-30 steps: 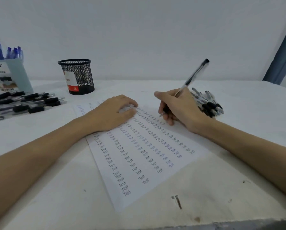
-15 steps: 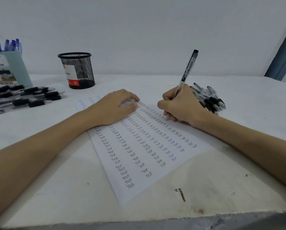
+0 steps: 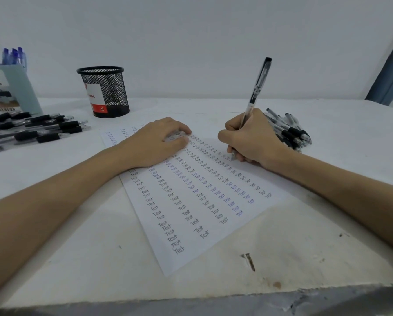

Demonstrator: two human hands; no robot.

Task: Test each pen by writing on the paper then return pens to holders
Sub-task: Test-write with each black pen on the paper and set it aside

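Note:
A white sheet of paper (image 3: 197, 224) covered with columns of the word "Test" lies slanted on the table. My left hand (image 3: 155, 142) rests flat on its upper part, fingers relaxed. My right hand (image 3: 252, 140) grips a clear pen with a black cap end (image 3: 259, 83), held nearly upright, its tip on the paper at the right-hand column. A pile of black-grip pens (image 3: 291, 131) lies just behind my right hand. More black pens (image 3: 38, 131) lie in a row at the left. A black mesh holder (image 3: 104, 92) stands behind the paper.
A pale blue box holder (image 3: 10, 90) with blue pens (image 3: 13, 55) stands at the far left. The table's worn front edge (image 3: 191, 297) runs along the bottom, with a dark gouge (image 3: 250, 262) near it. A white wall closes the back.
My right hand has tipped the pen from slanting right to nearly upright and set its tip on the paper. The left hand stays on the sheet.

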